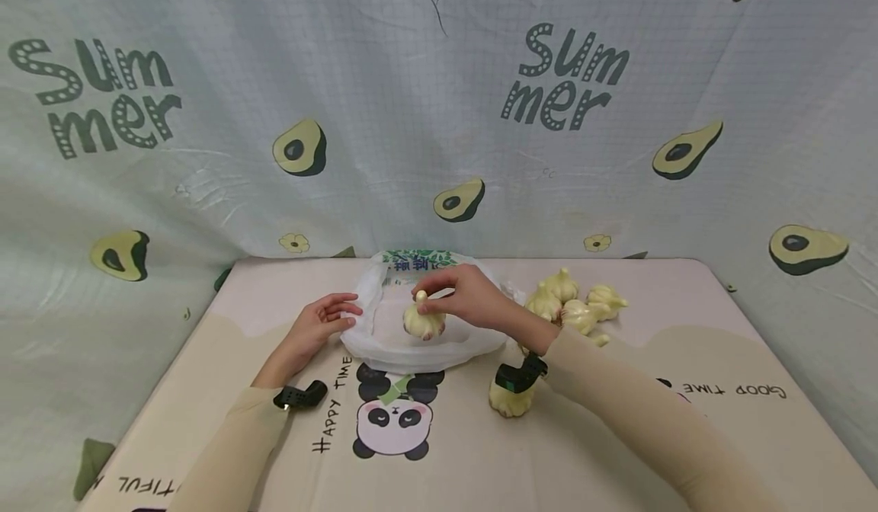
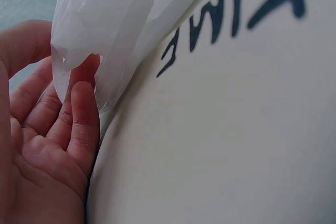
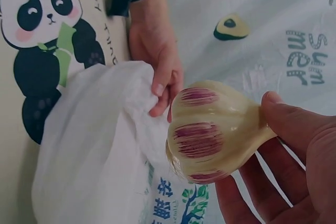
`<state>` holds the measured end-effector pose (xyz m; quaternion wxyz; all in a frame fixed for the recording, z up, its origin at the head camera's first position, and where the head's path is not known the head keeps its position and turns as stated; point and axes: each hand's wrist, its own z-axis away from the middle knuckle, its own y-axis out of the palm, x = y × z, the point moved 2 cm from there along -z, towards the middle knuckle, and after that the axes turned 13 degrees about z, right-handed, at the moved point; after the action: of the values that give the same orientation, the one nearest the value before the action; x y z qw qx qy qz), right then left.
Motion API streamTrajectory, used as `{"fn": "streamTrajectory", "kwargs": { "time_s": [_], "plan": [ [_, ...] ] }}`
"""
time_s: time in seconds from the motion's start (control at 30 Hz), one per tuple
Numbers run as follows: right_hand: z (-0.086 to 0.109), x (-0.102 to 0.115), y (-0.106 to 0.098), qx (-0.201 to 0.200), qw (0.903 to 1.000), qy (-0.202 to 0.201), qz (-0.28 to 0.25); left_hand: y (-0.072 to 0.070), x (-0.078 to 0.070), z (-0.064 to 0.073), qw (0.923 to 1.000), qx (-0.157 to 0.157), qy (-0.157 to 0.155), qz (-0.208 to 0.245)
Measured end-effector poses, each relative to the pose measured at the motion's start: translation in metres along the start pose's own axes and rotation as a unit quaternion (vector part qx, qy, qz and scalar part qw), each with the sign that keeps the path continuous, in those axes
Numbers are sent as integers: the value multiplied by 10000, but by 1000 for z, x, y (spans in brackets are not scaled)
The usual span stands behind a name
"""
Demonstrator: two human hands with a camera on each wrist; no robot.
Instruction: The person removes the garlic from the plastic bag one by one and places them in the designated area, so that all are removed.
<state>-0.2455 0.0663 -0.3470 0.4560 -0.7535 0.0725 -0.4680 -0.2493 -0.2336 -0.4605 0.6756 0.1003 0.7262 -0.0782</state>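
My right hand (image 1: 469, 296) pinches a garlic bulb (image 1: 424, 321) by its stem, between thumb and fingers, above the mouth of a white plastic bag (image 1: 411, 358). Purple streaks mark the cream-coloured bulb (image 3: 202, 135) in the right wrist view. At the bag's left edge is my left hand (image 1: 322, 327), its fingers loosely bent and spread. In the left wrist view, the fingertips of that hand (image 2: 52, 129) meet the thin plastic (image 2: 115, 30), which partly covers them. Green print shows on the bag's far side.
Several more garlic bulbs (image 1: 579, 315) lie grouped to the right of the bag, partly behind my right forearm. One further bulb (image 1: 511, 401) sits nearer, below my right wrist. A printed cloth (image 1: 439, 474) covers the table, and a patterned curtain (image 1: 384, 78) hangs behind it.
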Motion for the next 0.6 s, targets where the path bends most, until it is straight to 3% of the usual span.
{"fn": "streamTrajectory", "kwargs": {
  "time_s": [0.6],
  "plan": [
    [56, -8, 6, 777, 9964, -75, -342, 0, 1, 0, 10000, -5, -15, 12]
  ]
}}
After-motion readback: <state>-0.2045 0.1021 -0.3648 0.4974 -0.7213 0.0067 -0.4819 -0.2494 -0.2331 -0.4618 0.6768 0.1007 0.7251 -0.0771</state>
